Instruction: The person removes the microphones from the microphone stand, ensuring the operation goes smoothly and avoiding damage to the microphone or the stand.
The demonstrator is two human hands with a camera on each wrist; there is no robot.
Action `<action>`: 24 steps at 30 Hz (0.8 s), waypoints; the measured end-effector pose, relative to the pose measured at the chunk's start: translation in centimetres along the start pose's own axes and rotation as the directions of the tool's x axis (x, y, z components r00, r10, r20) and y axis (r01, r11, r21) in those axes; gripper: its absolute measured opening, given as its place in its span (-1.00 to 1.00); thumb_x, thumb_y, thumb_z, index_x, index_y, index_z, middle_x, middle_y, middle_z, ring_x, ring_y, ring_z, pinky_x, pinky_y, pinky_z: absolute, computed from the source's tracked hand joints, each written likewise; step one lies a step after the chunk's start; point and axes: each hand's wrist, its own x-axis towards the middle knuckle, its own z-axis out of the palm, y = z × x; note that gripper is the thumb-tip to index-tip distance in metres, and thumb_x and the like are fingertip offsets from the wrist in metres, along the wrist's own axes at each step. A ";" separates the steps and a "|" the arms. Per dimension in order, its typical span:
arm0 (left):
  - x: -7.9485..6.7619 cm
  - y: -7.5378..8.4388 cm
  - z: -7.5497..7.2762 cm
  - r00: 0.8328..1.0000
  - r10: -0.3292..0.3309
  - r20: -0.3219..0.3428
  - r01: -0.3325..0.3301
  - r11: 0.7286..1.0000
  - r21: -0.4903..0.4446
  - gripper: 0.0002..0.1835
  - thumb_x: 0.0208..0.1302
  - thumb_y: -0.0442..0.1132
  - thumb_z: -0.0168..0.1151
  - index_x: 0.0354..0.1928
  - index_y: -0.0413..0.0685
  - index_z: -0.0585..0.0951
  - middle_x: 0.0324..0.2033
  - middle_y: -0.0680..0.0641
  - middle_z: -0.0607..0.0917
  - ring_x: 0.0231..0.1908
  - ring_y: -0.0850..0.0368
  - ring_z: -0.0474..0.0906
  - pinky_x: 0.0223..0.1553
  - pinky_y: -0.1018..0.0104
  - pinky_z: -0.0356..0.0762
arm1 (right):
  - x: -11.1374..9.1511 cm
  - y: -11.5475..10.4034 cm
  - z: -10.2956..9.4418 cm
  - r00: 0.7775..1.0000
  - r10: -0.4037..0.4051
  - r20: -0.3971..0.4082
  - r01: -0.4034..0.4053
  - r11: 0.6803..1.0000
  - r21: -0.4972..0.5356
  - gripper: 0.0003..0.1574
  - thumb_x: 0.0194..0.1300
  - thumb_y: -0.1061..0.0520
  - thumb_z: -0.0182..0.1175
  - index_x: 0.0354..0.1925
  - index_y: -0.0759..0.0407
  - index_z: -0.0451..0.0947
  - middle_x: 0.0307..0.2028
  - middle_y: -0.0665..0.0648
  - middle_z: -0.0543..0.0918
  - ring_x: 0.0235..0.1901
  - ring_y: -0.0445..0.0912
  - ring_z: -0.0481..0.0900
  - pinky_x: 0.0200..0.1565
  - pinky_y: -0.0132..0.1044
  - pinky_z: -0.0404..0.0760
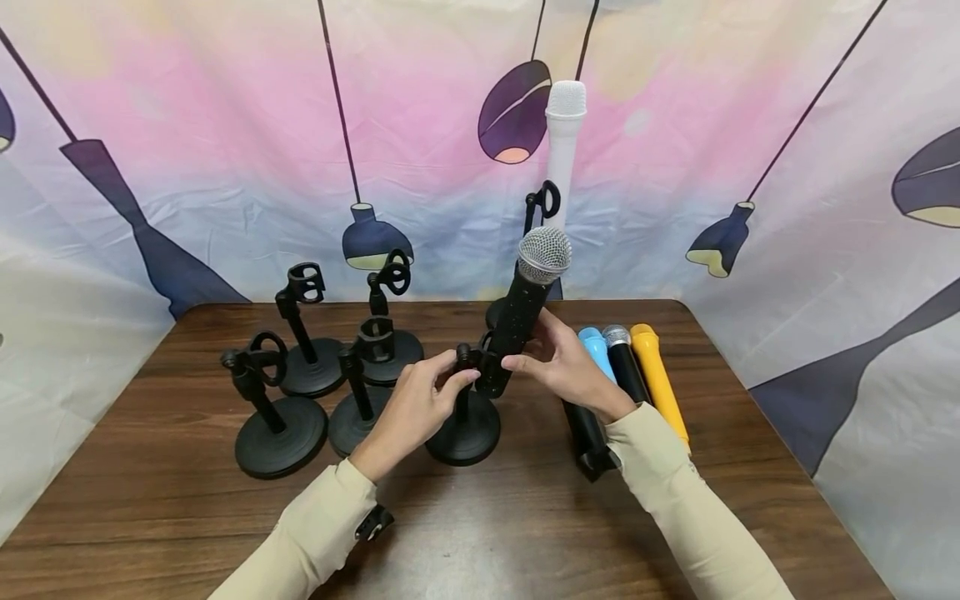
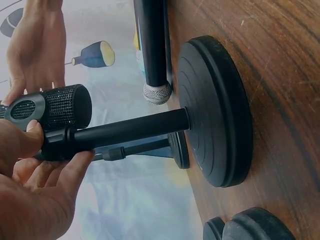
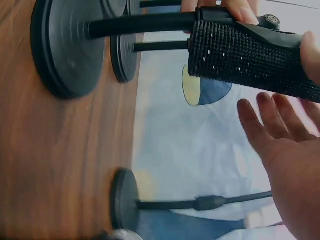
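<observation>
My left hand [image 1: 420, 396] pinches the top of a black desktop microphone stand [image 1: 467, 433] around its joint, thumb in front and fingers behind. At that joint, a black studded microphone [image 1: 517, 321] with a silver mesh head leans up to the right. Its lower end [image 2: 75, 106] lies against the stand's clip, which appears to wrap the body; the fit is partly hidden by my fingers. My right hand [image 1: 566, 371] holds the microphone's body from the right, the thumb [image 3: 311, 57] on one side and the fingers behind. The stand's round base rests on the table.
Several black stands with clips [image 1: 307, 358] cluster at the left. Behind the held microphone, a white microphone [image 1: 564, 150] stands upright by a taller stand. Blue [image 1: 596, 350], black [image 1: 628, 367] and yellow [image 1: 660, 383] microphones lie on the wooden table [image 1: 480, 533] at right, near another black one [image 1: 588, 442].
</observation>
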 end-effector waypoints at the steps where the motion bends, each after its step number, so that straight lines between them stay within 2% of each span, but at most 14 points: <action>1: 0.0 0.0 0.0 1.000 0.000 0.002 0.000 1.000 -0.002 -0.80 0.52 -0.07 0.16 -0.13 0.00 0.68 -0.62 0.02 0.54 -0.73 0.26 0.20 -0.60 0.35 0.22 | 0.0 0.0 0.0 1.000 -0.003 -0.006 0.002 1.000 -0.015 -0.17 0.36 0.31 0.32 0.47 0.33 0.19 0.22 0.38 0.51 0.14 0.12 0.60 0.13 -0.14 0.59; 4: 0.1 -0.1 0.1 1.000 0.002 0.000 -0.002 1.000 -0.006 -0.79 0.52 -0.07 0.16 -0.12 -0.01 0.68 -0.59 -0.02 0.57 -0.73 0.27 0.19 -0.60 0.35 0.23 | 0.2 -0.4 -0.1 1.000 -0.009 -0.002 0.009 0.998 -0.067 -0.22 0.41 0.28 0.28 0.46 0.35 0.20 0.21 0.37 0.54 0.13 0.11 0.61 0.12 -0.08 0.60; 8: 0.0 0.0 -0.1 1.000 0.003 -0.002 -0.003 1.000 -0.003 -0.81 0.52 -0.08 0.17 -0.15 -0.01 0.67 -0.67 0.03 0.44 -0.73 0.27 0.16 -0.60 0.35 0.21 | 0.3 -0.9 -0.5 0.999 0.001 0.032 0.003 0.992 -0.125 -0.24 0.47 0.22 0.23 0.48 0.28 0.15 0.22 0.31 0.55 0.16 0.09 0.60 0.14 -0.02 0.57; 13: -0.1 0.0 -0.1 1.000 0.009 -0.002 -0.009 1.000 0.004 -0.82 0.52 -0.09 0.16 -0.14 0.01 0.67 -0.70 0.09 0.36 -0.73 0.26 0.15 -0.60 0.36 0.20 | 0.0 -0.7 -0.5 0.999 0.024 0.042 -0.021 0.998 -0.059 -0.17 0.46 0.24 0.24 0.53 0.20 0.08 0.29 0.29 0.47 0.23 0.09 0.54 0.20 -0.07 0.53; 17: -0.1 0.0 -0.1 1.000 0.008 -0.007 -0.008 1.000 0.008 -0.82 0.52 -0.09 0.16 -0.07 0.03 0.68 -0.71 0.08 0.36 -0.74 0.25 0.15 -0.61 0.36 0.20 | -0.2 0.0 0.1 1.000 0.019 0.014 -0.019 1.000 0.003 -0.15 0.40 0.30 0.28 0.51 0.27 0.12 0.27 0.33 0.49 0.20 0.11 0.56 0.17 -0.13 0.56; 21: -0.1 0.0 0.0 1.000 0.005 -0.006 -0.005 1.000 0.003 -0.80 0.52 -0.08 0.17 -0.06 0.00 0.68 -0.69 0.09 0.40 -0.74 0.26 0.17 -0.60 0.36 0.21 | -0.3 0.1 0.4 0.999 0.026 -0.025 -0.027 0.998 -0.058 -0.24 0.42 0.27 0.27 0.45 0.37 0.19 0.16 0.32 0.58 0.07 0.08 0.63 0.03 -0.11 0.63; 24: -0.2 0.0 0.1 1.000 -0.002 -0.003 0.002 1.000 -0.003 -0.80 0.52 -0.08 0.17 -0.07 0.00 0.69 -0.68 0.08 0.41 -0.74 0.27 0.17 -0.60 0.35 0.21 | -0.2 -0.3 0.2 0.999 0.034 -0.006 -0.035 0.994 -0.106 -0.24 0.46 0.23 0.23 0.47 0.32 0.15 0.17 0.32 0.56 0.06 0.07 0.63 0.02 -0.06 0.63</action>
